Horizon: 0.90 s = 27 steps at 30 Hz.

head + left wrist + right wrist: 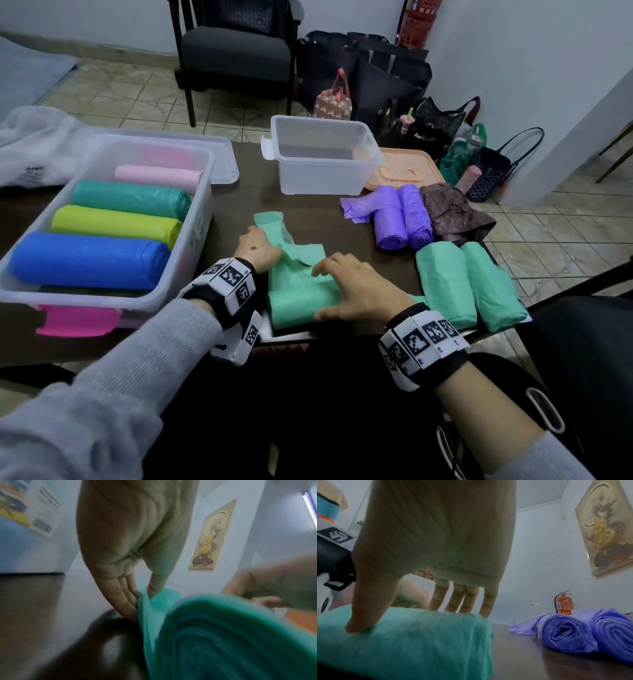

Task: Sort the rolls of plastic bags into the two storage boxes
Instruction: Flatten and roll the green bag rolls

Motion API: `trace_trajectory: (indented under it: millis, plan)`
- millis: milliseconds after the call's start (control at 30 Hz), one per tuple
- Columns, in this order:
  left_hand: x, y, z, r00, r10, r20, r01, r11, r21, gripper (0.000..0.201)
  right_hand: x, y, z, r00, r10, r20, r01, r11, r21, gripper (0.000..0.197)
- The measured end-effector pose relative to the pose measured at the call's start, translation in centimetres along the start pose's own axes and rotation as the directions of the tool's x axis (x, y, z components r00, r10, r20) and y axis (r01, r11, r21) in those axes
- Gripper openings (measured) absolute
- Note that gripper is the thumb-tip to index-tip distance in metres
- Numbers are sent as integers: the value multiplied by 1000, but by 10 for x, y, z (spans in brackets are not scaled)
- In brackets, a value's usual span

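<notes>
A mint green roll (294, 306) lies near the table's front edge with its loose tail (291, 253) unrolled away from me. My right hand (317, 294) rests on the roll, thumb on its near side and straight fingers (467, 601) over its top (419, 635). My left hand (270, 251) pinches the green tail (154, 601) between thumb and fingers. The big clear box (191, 240) at left holds blue (89, 260), yellow-green (116, 224), teal (130, 198) and pink (157, 174) rolls. The small clear box (322, 171) behind is empty.
Two purple rolls (402, 219) lie right of centre, one with a loose end, beside a folded brown umbrella (452, 212). Two more green rolls (469, 284) sit at the right edge. An orange lid (407, 168) lies behind the purple rolls. Bags and a chair stand beyond the table.
</notes>
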<state>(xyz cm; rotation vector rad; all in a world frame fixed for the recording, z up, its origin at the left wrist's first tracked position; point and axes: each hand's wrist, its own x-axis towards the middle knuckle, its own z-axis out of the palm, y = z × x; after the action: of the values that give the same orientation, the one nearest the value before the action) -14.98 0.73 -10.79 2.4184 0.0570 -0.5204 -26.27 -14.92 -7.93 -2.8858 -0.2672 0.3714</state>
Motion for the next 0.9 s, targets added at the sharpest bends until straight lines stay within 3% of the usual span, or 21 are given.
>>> trace_trajectory:
  millis: [100,200,233,333,433,533,633,733,767,833,900]
  plan:
    - [0,6,3,997,-49,-61,41,990,-135,57,-2,0,6,1000,-23,5,23,999,-47,63]
    - [-1,10,3,994,-90,-54,75,972,-224,88,-2,-6,10,998,-54,-16,52,993,-105,59]
    - [2,9,3,995,-87,-43,75,973,-218,89,-1,-8,11,998,-58,-10,57,992,-109,58]
    - [14,9,-2,997,-78,-10,72,956,-285,55,2,-13,14,997,-60,55,66,991,-115,61]
    - [20,21,-12,998,-62,-4,49,815,-577,25,4,-17,18,995,-42,87,52,992,-114,64]
    - [24,31,-22,998,-45,-53,8,832,-555,10,7,-20,16,994,-17,111,26,996,-80,62]
    - [25,36,-26,998,-39,-40,14,872,-490,26,11,-25,12,989,-26,146,38,996,-80,55]
    - [21,35,-26,995,-30,90,66,905,-421,96,12,-30,13,987,-30,156,42,996,-73,54]
    - [23,33,-25,996,-20,84,50,927,-370,101,12,-31,13,988,-32,153,46,995,-87,54]
    - [26,32,-25,1000,24,-10,-26,952,-304,65,12,-33,14,987,-49,150,68,990,-125,50]
    - [28,37,-30,997,60,-40,-70,927,-368,34,11,-35,14,984,-77,158,100,984,-145,43]
